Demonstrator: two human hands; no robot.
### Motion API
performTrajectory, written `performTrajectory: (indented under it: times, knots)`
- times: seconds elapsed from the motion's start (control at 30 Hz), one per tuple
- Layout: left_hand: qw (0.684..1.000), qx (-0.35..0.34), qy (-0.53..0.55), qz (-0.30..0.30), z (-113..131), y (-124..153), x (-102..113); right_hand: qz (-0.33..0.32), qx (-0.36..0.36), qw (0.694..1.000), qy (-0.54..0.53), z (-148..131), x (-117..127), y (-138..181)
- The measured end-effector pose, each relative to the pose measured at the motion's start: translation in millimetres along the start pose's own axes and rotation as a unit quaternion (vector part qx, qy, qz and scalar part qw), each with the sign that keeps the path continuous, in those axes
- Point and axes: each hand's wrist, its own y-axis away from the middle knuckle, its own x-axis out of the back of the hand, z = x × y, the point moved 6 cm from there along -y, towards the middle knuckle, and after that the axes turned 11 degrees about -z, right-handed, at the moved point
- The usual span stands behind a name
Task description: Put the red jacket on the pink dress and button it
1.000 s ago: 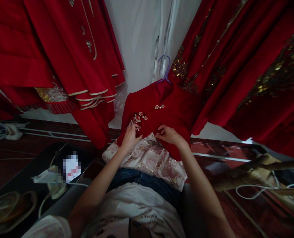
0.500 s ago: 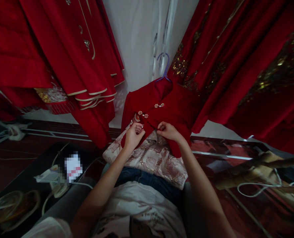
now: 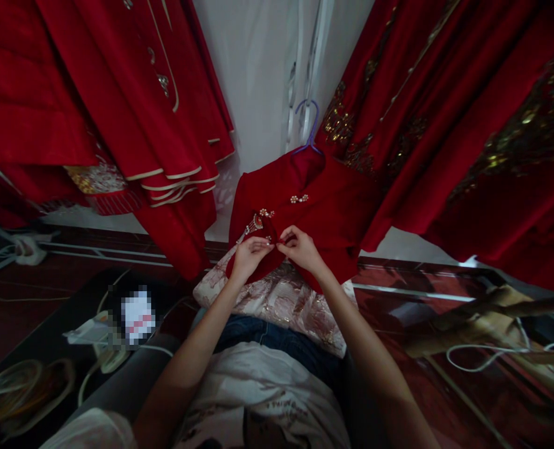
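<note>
A small red jacket [image 3: 326,202] with pearl clasps hangs on a purple hanger [image 3: 309,128] and lies over my knees. A pale pink brocade skirt [image 3: 286,299] spreads under it on my lap. My left hand [image 3: 249,255] pinches the jacket's front edge beside a beaded clasp with a tassel [image 3: 257,222]. My right hand [image 3: 299,248] is closed on the same edge, its fingertips touching those of the left hand.
Red embroidered garments hang at the left [image 3: 118,93] and right [image 3: 445,125], with a white wall [image 3: 258,75] between them. A white device with cords [image 3: 103,340] lies on the dark floor at the left. More white cable [image 3: 492,358] lies at the right.
My right hand has slid left along the jacket's front edge until it meets my left hand. The left hand has risen a little toward the clasp.
</note>
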Motion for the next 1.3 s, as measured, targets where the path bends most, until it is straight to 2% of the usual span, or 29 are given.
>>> performTrajectory:
  times: [0.13, 0.33, 0.5, 0.7, 0.97, 1.07, 1.2, 1.3]
  knots:
    - [0.991, 0.054, 0.122, -0.005, -3, 4, 1, 0.047, 0.013, 0.999, 0.015, 10, -8, -2]
    - [0.985, 0.048, 0.163, -0.006, -6, 5, -1, 0.050, 0.037, 0.998, -0.021, 21, -21, -4]
    - [0.989, 0.038, 0.141, 0.003, -10, 2, -2, 0.036, 0.057, 0.995, -0.070, 25, -21, -5]
    - [0.993, 0.020, 0.116, 0.031, -13, -3, -1, 0.044, 0.075, 0.996, -0.014, 19, -20, -3]
    - [0.999, -0.004, 0.035, 0.021, -9, -8, 2, 0.065, 0.084, 0.994, -0.005, 14, -20, 1]
    - [1.000, -0.001, 0.026, 0.007, -13, -11, 2, 0.064, 0.082, 0.994, 0.033, 13, -22, 1]
    - [1.000, 0.005, 0.008, -0.012, -17, -13, 3, 0.016, 0.075, 0.991, 0.107, 10, -19, 0]
    - [0.997, -0.033, -0.062, 0.024, -9, -10, 14, -0.019, 0.046, 0.995, 0.089, 5, 0, 0]
